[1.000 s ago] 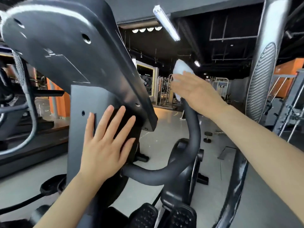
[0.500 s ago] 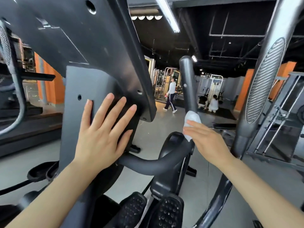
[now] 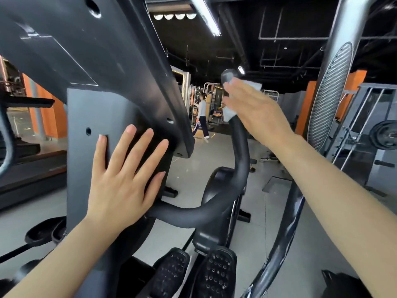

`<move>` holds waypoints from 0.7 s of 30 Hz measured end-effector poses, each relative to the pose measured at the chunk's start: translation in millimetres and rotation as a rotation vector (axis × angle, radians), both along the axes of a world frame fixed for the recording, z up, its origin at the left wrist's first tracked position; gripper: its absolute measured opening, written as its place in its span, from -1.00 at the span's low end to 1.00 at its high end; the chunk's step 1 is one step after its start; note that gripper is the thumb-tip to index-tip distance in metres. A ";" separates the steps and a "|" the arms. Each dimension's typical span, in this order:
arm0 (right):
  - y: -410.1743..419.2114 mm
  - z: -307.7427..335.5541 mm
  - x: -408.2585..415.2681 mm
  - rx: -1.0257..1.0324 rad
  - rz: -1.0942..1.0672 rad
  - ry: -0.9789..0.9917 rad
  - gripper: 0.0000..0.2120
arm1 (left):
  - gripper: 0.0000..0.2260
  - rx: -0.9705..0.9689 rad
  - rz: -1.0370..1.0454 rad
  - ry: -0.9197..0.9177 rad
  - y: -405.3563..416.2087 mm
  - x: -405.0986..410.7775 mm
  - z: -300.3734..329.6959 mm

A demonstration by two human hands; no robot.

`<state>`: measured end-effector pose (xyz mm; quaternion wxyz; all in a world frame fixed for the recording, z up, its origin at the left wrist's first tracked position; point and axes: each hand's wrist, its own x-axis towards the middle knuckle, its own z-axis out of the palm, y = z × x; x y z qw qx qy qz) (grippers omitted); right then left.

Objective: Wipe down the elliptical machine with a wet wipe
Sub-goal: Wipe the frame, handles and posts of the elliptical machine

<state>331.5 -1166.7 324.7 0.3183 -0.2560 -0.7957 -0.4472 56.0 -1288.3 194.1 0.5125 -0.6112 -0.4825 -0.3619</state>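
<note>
Since half a second ago, right hand [image 3: 255,110] has travelled up the black handlebar [image 3: 240,147] from near its bend to just below the top end. Elliptical machine [image 3: 90,61] fills the left of view: dark console underside above, grey upright column below. Left hand [image 3: 122,175] lies flat on the column, fingers straight and spread, position unchanged. Right hand wraps the bar, pressing the white wet wipe [image 3: 231,111] against it; wipe edges show above and below the palm.
</note>
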 end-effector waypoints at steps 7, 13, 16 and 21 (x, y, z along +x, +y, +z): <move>1.7 -92.2 30.8 -0.145 0.046 0.165 -0.49 | -0.56 0.020 0.004 0.003 1.9 0.5 -0.5; -38.6 -196.8 17.4 -0.497 0.095 0.692 -0.42 | -0.56 0.023 0.004 0.004 2.9 1.1 -1.3; -56.4 -208.0 10.0 -0.591 0.131 0.874 -0.55 | -0.57 0.010 0.001 0.001 1.6 1.7 -1.8; -54.3 -119.5 2.7 -0.154 0.214 0.511 -0.76 | -0.58 -0.011 -0.001 -0.003 -0.3 2.4 -2.2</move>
